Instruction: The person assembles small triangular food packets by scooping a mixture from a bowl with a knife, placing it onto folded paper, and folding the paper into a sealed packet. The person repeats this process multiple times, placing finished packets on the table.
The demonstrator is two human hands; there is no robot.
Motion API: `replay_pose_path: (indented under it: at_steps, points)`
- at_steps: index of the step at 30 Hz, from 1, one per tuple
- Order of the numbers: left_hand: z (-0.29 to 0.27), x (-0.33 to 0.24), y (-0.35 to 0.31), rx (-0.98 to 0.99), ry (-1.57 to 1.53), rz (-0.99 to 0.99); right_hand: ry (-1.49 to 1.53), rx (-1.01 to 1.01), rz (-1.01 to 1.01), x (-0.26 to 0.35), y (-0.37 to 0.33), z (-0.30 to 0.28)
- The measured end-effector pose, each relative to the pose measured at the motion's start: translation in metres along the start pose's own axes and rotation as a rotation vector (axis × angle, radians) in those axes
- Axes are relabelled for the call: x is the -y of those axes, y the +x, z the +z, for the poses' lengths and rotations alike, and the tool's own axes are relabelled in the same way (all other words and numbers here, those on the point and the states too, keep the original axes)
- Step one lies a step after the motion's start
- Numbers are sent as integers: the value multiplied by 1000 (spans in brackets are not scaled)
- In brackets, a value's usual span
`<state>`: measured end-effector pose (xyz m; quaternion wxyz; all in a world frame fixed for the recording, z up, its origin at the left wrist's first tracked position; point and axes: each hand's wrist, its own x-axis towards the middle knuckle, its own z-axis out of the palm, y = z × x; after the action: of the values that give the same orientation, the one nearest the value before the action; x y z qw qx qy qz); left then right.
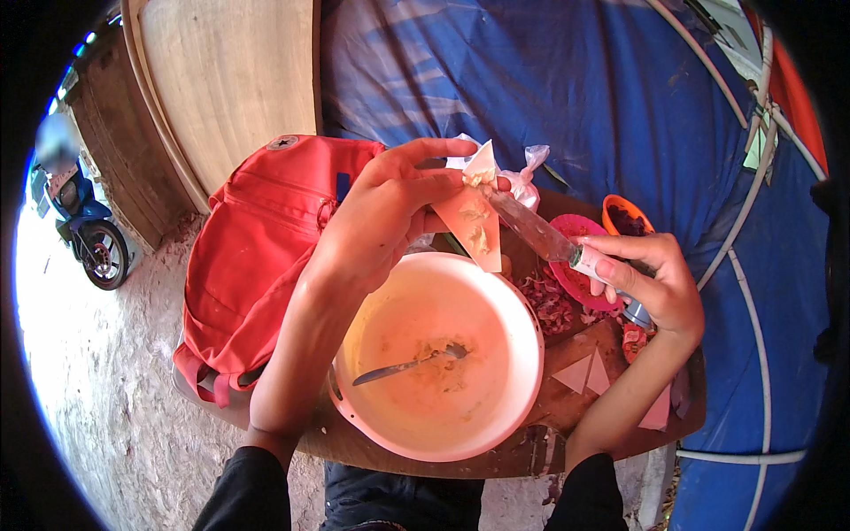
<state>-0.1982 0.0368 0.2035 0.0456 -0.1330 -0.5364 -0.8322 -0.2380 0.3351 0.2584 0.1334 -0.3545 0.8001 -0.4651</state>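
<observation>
My left hand [390, 199] is raised above the far side of the basin, its fingers closed around a pale, flat, pointed piece [474, 232]. Lumps of creamy paste are smeared on that piece. From the right, my right hand [646, 274] grips a knife [531, 228] by its whitish handle, and the smeared blade meets the paste near my left fingertips. Below both hands stands a large white basin [527, 389], with a metal spoon [403, 365] and paste residue inside. Two pale triangles [584, 373] lie on the brown table to its right.
A red backpack [266, 239] stands left of the basin. Beyond my right hand are a pink bowl [580, 226], an orange bowl [611, 208] with dark contents and purplish shreds [544, 301]. Blue tarpaulin [425, 80] hangs behind; a motorbike [93, 226] is far left.
</observation>
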Motion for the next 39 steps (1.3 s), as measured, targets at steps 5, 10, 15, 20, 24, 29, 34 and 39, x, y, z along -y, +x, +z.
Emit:
replay_pose_path:
  at_steps: [5,10,15,20,24,29,34,39]
  points:
    - [-2,4,2,-18,5,-37,-17,-40,41,3,-8,-3]
    - [-4,13,9,-29,-25,-20,-229,-141,-40,11,-18,-4]
    - [1,21,8,-62,35,-20,-108,-76,-32,13,-14,2]
    - [7,18,4,-27,48,-26,-78,21,-81,8,-4,-1]
    - [11,15,5,-18,-2,-58,-85,110,-92,7,-1,-5]
    - [16,14,2,14,-85,-98,-130,35,-95,5,-2,1]
    - [15,10,5,153,-270,-179,-120,-47,-84,3,-1,2]
    - [15,11,7,213,-406,-204,-128,-70,-186,-1,1,-2]
